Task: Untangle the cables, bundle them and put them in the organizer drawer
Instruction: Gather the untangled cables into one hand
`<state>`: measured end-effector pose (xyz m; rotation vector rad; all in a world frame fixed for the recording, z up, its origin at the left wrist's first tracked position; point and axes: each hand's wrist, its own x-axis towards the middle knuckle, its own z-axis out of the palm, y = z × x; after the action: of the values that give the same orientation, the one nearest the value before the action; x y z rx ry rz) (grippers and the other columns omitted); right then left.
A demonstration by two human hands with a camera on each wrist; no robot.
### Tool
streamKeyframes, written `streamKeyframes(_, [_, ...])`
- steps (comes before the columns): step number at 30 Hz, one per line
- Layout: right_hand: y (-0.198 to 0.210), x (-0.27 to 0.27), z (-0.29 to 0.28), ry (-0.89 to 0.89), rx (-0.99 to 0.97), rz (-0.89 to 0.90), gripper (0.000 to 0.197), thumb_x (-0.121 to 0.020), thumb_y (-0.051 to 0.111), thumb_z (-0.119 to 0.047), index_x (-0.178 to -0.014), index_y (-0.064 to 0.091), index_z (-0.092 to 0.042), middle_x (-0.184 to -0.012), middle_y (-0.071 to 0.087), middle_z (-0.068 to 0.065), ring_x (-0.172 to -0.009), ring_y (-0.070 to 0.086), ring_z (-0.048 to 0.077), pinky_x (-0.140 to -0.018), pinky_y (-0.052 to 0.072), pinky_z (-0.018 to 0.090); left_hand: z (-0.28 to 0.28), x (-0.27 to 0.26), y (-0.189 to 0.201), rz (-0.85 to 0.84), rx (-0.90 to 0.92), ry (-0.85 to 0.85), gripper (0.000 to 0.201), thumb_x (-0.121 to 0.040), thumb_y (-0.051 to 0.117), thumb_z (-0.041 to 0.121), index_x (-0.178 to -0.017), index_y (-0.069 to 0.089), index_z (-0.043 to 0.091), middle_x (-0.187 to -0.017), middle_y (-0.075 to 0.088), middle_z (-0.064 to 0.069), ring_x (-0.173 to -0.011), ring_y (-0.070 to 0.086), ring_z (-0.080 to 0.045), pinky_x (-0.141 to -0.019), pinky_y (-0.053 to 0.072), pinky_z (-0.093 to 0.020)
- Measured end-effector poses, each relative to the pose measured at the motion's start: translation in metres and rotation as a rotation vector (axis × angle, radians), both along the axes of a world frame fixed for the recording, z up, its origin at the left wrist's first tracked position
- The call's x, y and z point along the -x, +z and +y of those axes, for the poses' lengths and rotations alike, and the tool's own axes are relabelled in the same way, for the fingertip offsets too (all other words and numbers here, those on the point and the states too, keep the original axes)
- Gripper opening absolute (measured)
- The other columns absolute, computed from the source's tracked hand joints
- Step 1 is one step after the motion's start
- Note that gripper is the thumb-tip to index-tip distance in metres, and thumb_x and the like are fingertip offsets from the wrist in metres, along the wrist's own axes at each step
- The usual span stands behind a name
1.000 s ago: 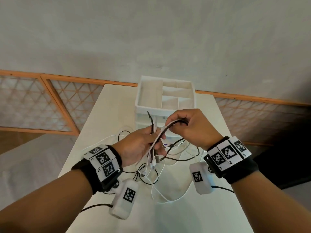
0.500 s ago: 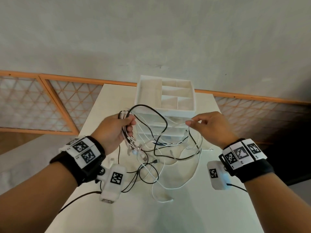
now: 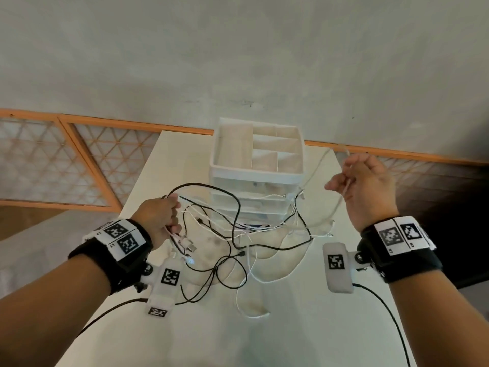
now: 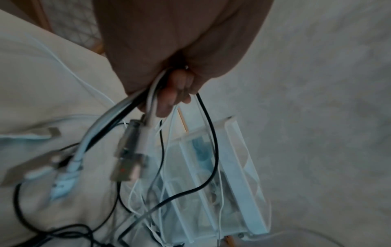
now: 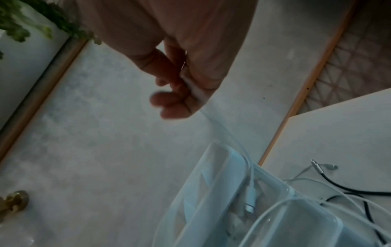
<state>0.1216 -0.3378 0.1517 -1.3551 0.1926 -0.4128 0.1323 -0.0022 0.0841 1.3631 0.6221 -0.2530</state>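
Your left hand (image 3: 158, 218) grips a bunch of black and white cables (image 3: 232, 234) above the tabletop (image 3: 291, 327), near the organizer (image 3: 256, 165). Your right hand (image 3: 367, 186) pinches one white cable (image 3: 341, 205), motion-blurred. Strand crossings in the tangle are indistinct.

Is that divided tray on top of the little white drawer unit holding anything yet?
Empty. The head view shows bare compartments in the tray; the cables hang tangled in front of the drawer unit.
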Motion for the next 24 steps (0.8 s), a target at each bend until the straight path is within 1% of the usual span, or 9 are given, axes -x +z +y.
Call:
streamKeyframes(3, [-0.001, 0.001, 0.005, 0.053, 0.290, 0.081, 0.030, -0.090, 0.044, 0.007, -0.087, 0.063, -0.016, -0.067, 0.054, 0.003, -0.036, 0.037, 0.008, -0.046, 0.029, 0.024, 0.001, 0.000, 0.001, -0.037, 0.017, -0.024, 0.032, -0.105, 0.046, 0.026, -0.075, 0.047, 0.012, -0.050, 0.026, 0.004, -0.041, 0.023, -0.011, -0.044, 0.026, -0.026])
streamKeyframes(6, [-0.007, 0.008, 0.022, 0.255, 0.803, 0.171, 0.024, -0.091, 0.063, -0.008, -0.099, 0.069, -0.030, -0.074, 0.072, -0.005, -0.057, 0.060, -0.004, -0.056, 0.039, 0.015, -0.010, -0.003, 0.016, -0.108, 0.141, -0.113, 0.031, -0.105, 0.043, 0.023, -0.077, 0.048, 0.013, -0.054, 0.042, 0.002, -0.042, 0.035, -0.011, -0.042, 0.033, -0.023])
streamKeyframes(9, [-0.001, 0.016, 0.043, 0.472, 1.027, 0.218, 0.020, -0.090, 0.066, -0.011, -0.091, 0.075, -0.029, -0.070, 0.073, -0.017, -0.083, 0.066, -0.006, -0.072, 0.041, 0.009, -0.027, -0.003, 0.037, -0.195, 0.157, -0.199, 0.031, -0.105, 0.044, 0.020, -0.077, 0.055, 0.009, -0.072, 0.069, -0.011, -0.052, 0.061, -0.016, -0.049, 0.053, -0.025])
streamKeyframes(13, [0.028, 0.024, 0.066, 0.575, 1.017, 0.134, 0.020, -0.091, 0.065, -0.010, -0.090, 0.079, -0.024, -0.072, 0.074, -0.018, -0.080, 0.065, -0.007, -0.072, 0.042, 0.006, -0.048, 0.002, 0.054, -0.292, 0.132, -0.337, 0.025, -0.104, 0.044, 0.013, -0.091, 0.060, -0.001, -0.103, 0.072, -0.027, -0.093, 0.071, -0.036, -0.081, 0.060, -0.036])
streamKeyframes(16, [0.045, 0.025, 0.078, 0.588, 0.958, 0.023, 0.023, -0.092, 0.063, -0.010, -0.091, 0.078, -0.027, -0.075, 0.075, -0.012, -0.081, 0.071, 0.015, -0.076, 0.056, 0.029, -0.059, 0.009, 0.057, -0.309, 0.161, -0.440, 0.026, -0.103, 0.045, 0.010, -0.109, 0.060, -0.010, -0.111, 0.069, -0.030, -0.105, 0.069, -0.039, -0.089, 0.058, -0.040])
streamKeyframes(17, [0.047, 0.023, 0.080, 0.558, 0.928, -0.011, 0.022, -0.093, 0.064, -0.010, -0.091, 0.077, -0.027, -0.076, 0.075, -0.011, -0.080, 0.070, 0.017, -0.076, 0.056, 0.032, -0.061, 0.012, 0.058, -0.315, 0.167, -0.491, 0.027, -0.103, 0.045, 0.012, -0.110, 0.060, -0.009, -0.107, 0.071, -0.029, -0.104, 0.069, -0.039, -0.092, 0.057, -0.041])
streamKeyframes(19, [0.047, 0.018, 0.079, 0.480, 0.876, -0.070, 0.020, -0.092, 0.065, -0.010, -0.091, 0.078, -0.025, -0.078, 0.075, -0.009, -0.081, 0.069, 0.005, -0.078, 0.052, 0.022, -0.065, 0.018, 0.060, -0.317, 0.179, -0.568, 0.027, -0.105, 0.042, 0.016, -0.104, 0.060, -0.004, -0.086, 0.072, -0.023, -0.096, 0.071, -0.039, -0.092, 0.057, -0.043])
streamKeyframes(21, [0.045, 0.013, 0.075, 0.416, 0.844, -0.112, 0.019, -0.093, 0.066, -0.010, -0.091, 0.077, -0.026, -0.079, 0.076, -0.008, -0.087, 0.068, 0.001, -0.081, 0.049, 0.018, -0.065, 0.020, 0.060, -0.310, 0.187, -0.588, 0.027, -0.106, 0.039, 0.018, -0.100, 0.058, 0.000, -0.066, 0.062, -0.014, -0.081, 0.071, -0.038, -0.082, 0.060, -0.041])
streamKeyframes(24, [0.044, 0.009, 0.067, 0.369, 0.795, -0.150, 0.018, -0.094, 0.066, -0.011, -0.094, 0.076, -0.025, -0.078, 0.075, -0.006, -0.081, 0.067, -0.002, -0.071, 0.047, 0.013, -0.058, 0.021, 0.057, -0.310, 0.151, -0.604, 0.029, -0.106, 0.039, 0.023, -0.100, 0.057, 0.001, -0.060, 0.051, -0.007, -0.067, 0.065, -0.031, -0.068, 0.058, -0.033])
